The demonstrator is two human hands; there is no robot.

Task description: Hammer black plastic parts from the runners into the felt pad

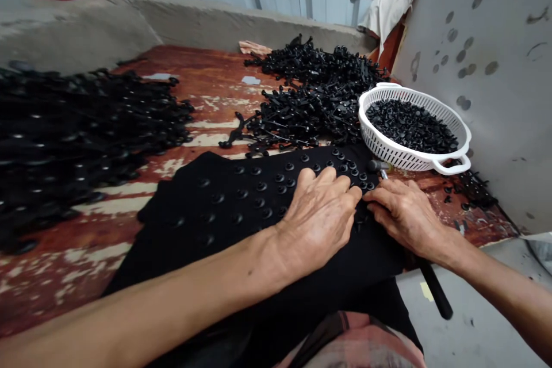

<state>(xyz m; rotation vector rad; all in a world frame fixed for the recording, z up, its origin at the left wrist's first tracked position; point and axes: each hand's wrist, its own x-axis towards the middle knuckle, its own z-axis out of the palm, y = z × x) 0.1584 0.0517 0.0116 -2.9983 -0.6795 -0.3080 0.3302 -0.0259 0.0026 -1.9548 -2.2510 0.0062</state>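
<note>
A black cloth (pixel 181 253) lies across the near edge of the worn red-brown table, with several small round black pieces (pixel 261 186) standing on it. My left hand (pixel 321 218) rests over the cloth with its fingers curled down; whatever they pinch is hidden. Close on its right, my right hand (pixel 407 213) has thumb and fingers pressed together at the cloth, their contents too small to make out. Beneath my right hand lies a hammer (pixel 435 290), its metal head showing above the fingers and its black handle below.
A white basket (pixel 377 141) of small black parts stands at the right. Black part piles lie behind the cloth (pixel 302 109) and at the left (pixel 77 138). A grey spotted panel (pixel 483 80) rises at the right; a low concrete ledge (pixel 250 26) runs along the back.
</note>
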